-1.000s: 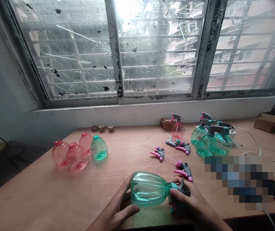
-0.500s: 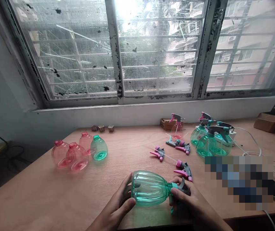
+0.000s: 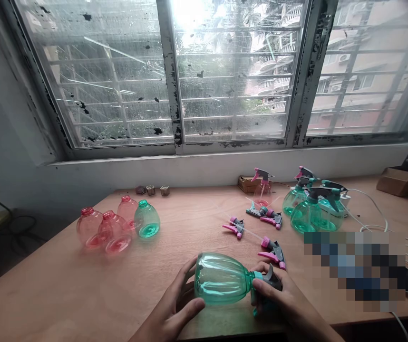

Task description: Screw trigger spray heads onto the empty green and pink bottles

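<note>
Teal clear plastic spray bottle [image 3: 221,279] lies on its side in both hands, over the near part of the wooden table [image 3: 47,289], base to the left, grey and teal trigger head [image 3: 271,280] on the neck to the right. Bottle looks empty, no liquid visible. Can't tell if it touches the table or if the head is fully screwed down. Left hand [image 3: 175,304] cups the body, fingers spread behind it, thumb side against the lower front. Right hand [image 3: 282,299] wraps the neck and trigger head, fingers pressed together over the collar, wrist coming in from the lower right.

Left of the hands, three pink clear bottles [image 3: 89,227] [image 3: 113,232] [image 3: 127,210] and one teal bottle [image 3: 147,219] sit in a cluster with no heads on, bases toward the camera, all looking empty. Loose pink and grey trigger heads [image 3: 237,227] [image 3: 273,254] lie just beyond the right hand, with a teal and pink pair [image 3: 264,212] behind them. At the back, a pink bottle with head on [image 3: 263,191] and teal bottles with heads on [image 3: 309,214] [image 3: 295,199] stand upright near the window sill [image 3: 225,159]. White cable [image 3: 377,209] runs along the right side, cardboard box [image 3: 400,183] in the far right corner
</note>
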The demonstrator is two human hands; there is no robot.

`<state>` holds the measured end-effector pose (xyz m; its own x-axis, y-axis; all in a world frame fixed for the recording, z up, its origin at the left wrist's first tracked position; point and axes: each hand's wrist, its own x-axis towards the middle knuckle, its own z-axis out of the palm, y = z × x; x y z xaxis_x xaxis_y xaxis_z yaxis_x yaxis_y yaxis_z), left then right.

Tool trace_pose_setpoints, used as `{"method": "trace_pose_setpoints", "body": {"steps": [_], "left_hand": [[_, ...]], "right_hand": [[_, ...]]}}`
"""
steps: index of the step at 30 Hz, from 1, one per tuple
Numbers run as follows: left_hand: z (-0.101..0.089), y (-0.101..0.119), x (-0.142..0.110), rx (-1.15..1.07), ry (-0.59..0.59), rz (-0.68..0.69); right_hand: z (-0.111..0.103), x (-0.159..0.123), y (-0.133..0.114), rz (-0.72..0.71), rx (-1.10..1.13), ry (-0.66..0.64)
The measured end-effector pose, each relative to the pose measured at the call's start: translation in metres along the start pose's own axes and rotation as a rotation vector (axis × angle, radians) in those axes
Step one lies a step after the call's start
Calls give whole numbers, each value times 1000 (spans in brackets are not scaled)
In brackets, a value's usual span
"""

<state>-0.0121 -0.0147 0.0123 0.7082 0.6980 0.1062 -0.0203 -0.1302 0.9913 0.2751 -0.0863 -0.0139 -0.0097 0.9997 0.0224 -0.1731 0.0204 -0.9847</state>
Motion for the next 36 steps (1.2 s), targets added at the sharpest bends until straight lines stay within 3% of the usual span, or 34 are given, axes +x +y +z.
{"method": "trace_pose_setpoints", "body": {"steps": [12,19,24,29,36], "left_hand": [[1,2,4,34,-1,-10],[1,12,5,62,-3,-32],[-1,8,7,117,50,-14],[-1,5,3,169,20,-3],[1,1,0,51,-19,-35]], "right_hand": [[-1,3,6,-11,72,71],[-1,1,4,-13,60,38],[-2,0,3,-1,44,1],[-2,0,5,6,61,13],[0,1,4,-15,72,54]]}}
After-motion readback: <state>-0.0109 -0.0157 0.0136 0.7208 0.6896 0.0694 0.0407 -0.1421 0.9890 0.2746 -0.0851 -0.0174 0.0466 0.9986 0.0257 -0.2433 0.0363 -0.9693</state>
